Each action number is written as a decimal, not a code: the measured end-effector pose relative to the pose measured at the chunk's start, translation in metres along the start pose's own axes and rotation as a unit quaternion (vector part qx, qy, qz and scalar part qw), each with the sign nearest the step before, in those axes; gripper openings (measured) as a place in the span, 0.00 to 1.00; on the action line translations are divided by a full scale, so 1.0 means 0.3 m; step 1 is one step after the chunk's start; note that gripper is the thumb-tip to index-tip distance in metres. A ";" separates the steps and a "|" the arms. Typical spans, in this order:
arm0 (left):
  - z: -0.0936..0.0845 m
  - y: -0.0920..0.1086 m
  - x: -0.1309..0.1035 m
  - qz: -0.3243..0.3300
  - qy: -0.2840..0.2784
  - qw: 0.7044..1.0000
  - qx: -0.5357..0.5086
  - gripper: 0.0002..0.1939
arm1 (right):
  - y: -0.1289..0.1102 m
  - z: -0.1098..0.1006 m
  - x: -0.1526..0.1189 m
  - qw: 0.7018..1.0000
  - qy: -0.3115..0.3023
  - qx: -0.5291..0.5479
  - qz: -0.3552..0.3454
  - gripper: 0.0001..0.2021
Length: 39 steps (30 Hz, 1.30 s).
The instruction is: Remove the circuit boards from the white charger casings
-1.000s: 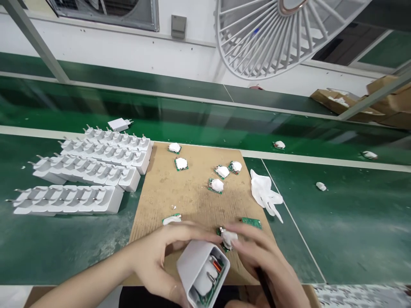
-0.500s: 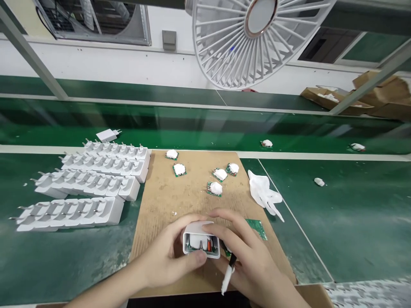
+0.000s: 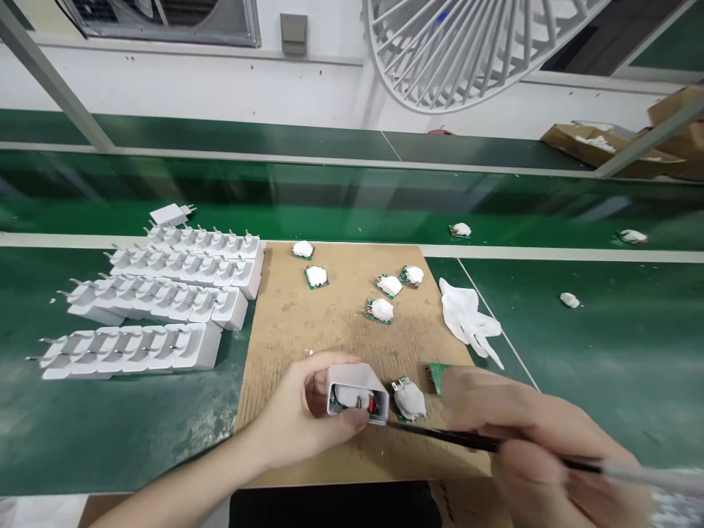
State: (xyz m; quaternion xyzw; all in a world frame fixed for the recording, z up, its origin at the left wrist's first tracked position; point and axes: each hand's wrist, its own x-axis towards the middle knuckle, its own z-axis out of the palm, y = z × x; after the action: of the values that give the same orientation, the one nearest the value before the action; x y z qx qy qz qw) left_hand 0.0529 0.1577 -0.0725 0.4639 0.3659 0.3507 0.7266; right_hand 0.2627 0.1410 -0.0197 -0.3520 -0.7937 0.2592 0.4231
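My left hand [image 3: 300, 425] grips a white charger housing [image 3: 357, 375], its open end facing me. Inside it show a circuit board, white compound, a metal pin and a red part. My right hand [image 3: 528, 433], blurred, holds a thin black tool [image 3: 462, 438] with a pale end; its dark tip points at the housing's lower right corner, and I cannot tell whether they touch. A circuit board with a white lump [image 3: 410, 400] lies between the hands on the brown board [image 3: 330, 334]. A green circuit board [image 3: 438, 375] is partly hidden behind my right hand.
Rows of white charger housings with pins [image 3: 132, 348] stand at left, and one plug charger [image 3: 170, 214] lies behind them. Several white-topped circuit boards [image 3: 380, 310] are spread on the brown board. A white glove [image 3: 470, 315] lies right; a fan [image 3: 467, 51] hangs above.
My right hand has left the housing and swung right, turning the black tool so its tip points left at the housing. The circuit board beneath is now uncovered. The view has tilted down slightly.
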 end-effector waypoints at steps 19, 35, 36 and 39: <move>0.005 0.003 -0.001 -0.026 -0.003 0.992 0.121 0.08 | -0.031 0.020 0.116 0.923 -0.279 -0.215 -0.152 0.23; 0.010 -0.026 -0.007 -0.042 0.008 0.997 0.069 0.16 | 0.014 0.024 0.050 0.970 -0.182 -0.092 -0.130 0.11; 0.010 -0.026 -0.006 -0.049 0.004 0.996 0.075 0.15 | 0.017 0.029 0.050 0.969 -0.187 -0.098 -0.125 0.12; 0.006 -0.017 0.000 -0.070 -0.018 0.993 0.098 0.12 | 0.014 0.044 0.063 0.956 -0.206 -0.155 -0.140 0.18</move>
State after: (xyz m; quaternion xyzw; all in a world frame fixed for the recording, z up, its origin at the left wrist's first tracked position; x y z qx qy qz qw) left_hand 0.0553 0.1552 -0.0767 0.5125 0.4169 0.2535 0.7066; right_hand 0.2453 0.1568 -0.0200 -0.2378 -0.9355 0.1379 0.2221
